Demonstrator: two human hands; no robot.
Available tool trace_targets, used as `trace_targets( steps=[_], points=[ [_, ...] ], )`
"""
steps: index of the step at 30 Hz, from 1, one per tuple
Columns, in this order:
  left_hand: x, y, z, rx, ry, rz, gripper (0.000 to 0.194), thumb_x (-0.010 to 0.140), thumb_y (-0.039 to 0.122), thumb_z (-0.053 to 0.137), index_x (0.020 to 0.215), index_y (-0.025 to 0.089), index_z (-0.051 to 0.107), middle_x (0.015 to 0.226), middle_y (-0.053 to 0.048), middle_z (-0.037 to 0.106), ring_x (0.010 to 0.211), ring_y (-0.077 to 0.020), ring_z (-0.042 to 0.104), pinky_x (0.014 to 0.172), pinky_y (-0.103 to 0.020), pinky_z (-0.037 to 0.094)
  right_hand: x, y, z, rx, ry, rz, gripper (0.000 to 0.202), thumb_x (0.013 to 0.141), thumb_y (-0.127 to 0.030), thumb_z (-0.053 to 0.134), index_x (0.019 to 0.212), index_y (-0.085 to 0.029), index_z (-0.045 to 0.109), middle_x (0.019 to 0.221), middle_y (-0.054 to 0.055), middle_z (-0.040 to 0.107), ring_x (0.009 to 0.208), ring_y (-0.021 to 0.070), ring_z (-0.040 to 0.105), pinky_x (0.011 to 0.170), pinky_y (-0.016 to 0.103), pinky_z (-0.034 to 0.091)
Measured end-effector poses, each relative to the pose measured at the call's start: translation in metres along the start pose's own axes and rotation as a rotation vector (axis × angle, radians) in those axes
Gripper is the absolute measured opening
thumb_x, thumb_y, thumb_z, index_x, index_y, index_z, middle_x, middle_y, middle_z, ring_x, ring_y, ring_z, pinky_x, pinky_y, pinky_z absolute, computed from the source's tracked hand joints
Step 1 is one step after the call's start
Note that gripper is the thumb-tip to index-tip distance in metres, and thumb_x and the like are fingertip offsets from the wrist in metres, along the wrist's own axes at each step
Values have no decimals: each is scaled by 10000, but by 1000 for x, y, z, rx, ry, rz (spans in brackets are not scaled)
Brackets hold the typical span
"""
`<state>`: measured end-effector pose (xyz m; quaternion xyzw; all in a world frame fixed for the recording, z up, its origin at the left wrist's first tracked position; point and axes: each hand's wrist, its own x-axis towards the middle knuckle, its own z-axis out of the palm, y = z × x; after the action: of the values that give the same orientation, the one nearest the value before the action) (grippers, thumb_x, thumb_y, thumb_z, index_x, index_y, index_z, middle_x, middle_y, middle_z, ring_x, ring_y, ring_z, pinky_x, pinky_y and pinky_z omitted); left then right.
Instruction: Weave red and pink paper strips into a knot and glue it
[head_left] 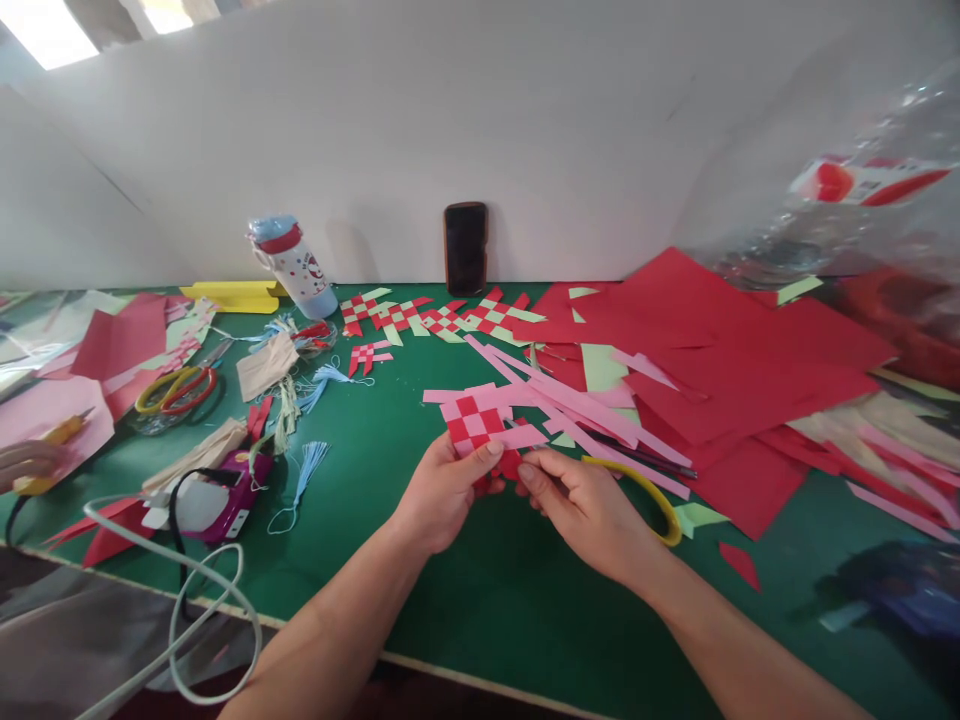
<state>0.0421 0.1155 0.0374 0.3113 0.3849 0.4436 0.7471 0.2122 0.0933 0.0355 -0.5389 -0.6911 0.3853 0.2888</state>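
Observation:
My left hand [448, 490] grips a woven paper piece [474, 422] checked in red and pink, its thumb pressed on the lower edge. Loose pink and red strip ends stick out on the right of the weave. My right hand [574, 500] pinches a red strip end [510, 464] of that same piece between thumb and fingers. Just behind the hands lie several loose pink paper strips [577, 405]. Scissors with a yellow handle [660, 500] rest beside my right hand, their blades partly under the strips.
Red paper sheets [720, 350] spread over the right side. Red-and-green woven pieces [442, 318] line the back, near a phone [466, 248] and a tilted bottle [296, 268]. Tassels [304, 475], a purple device [232, 495] and a white cable [225, 590] lie left. Another person's hand [28, 462] holds a yellow tool.

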Motion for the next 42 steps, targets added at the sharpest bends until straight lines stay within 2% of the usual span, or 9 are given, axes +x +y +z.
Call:
trace_targets(
  steps=[6,12,19,31,35,38,40,42],
  points=[
    [0,-1,0,-13,22,-13,399,674,379,847,940,144,666,818,-29,675,666,-100,587,618,-223,460,0,-3,1,-32,2,-23,295,923,-482,501,814,-233,616,670,3,643,593,154,568,514,266,419],
    [2,-1,-4,50,11,27,421,611,259,877,923,133,623,765,-13,671,588,-85,572,571,-214,449,0,1,2,-14,-11,0,291,931,-437,478,749,-226,562,674,1,637,582,144,554,526,264,429],
    [3,-1,-4,48,21,32,399,624,230,862,927,127,624,768,-13,676,591,-74,568,566,-197,443,-1,-5,0,27,-31,5,284,926,-439,484,756,-228,569,685,2,643,584,143,557,522,261,434],
    [0,4,-4,-22,-8,-12,441,668,389,832,992,143,662,866,-56,701,658,-128,622,605,-242,498,-2,-2,1,99,-49,43,302,913,-464,517,729,-231,575,660,-10,614,585,140,545,529,261,432],
    [1,2,-6,-12,-21,-2,364,645,327,855,916,147,692,810,-37,704,623,-110,605,618,-234,491,-2,-4,0,90,-33,42,268,898,-449,542,770,-229,626,673,0,623,596,149,540,515,266,418],
    [-1,4,-8,93,-41,124,255,669,293,843,853,168,717,800,-31,709,677,-132,623,701,-273,508,0,-2,0,190,-3,54,214,879,-433,573,916,-239,653,778,13,659,639,157,566,551,276,448],
    [-6,8,-10,238,-81,343,160,709,296,816,798,200,725,863,-44,719,831,-193,650,838,-352,508,2,0,-2,340,19,81,242,861,-425,596,1031,-253,617,849,15,661,649,150,566,557,273,463],
    [-11,12,-11,469,-133,606,74,750,282,785,763,232,732,957,-64,718,1029,-258,614,969,-428,453,5,1,-4,490,45,139,301,850,-450,604,1081,-259,584,890,23,655,668,150,569,548,267,469]
  ],
)
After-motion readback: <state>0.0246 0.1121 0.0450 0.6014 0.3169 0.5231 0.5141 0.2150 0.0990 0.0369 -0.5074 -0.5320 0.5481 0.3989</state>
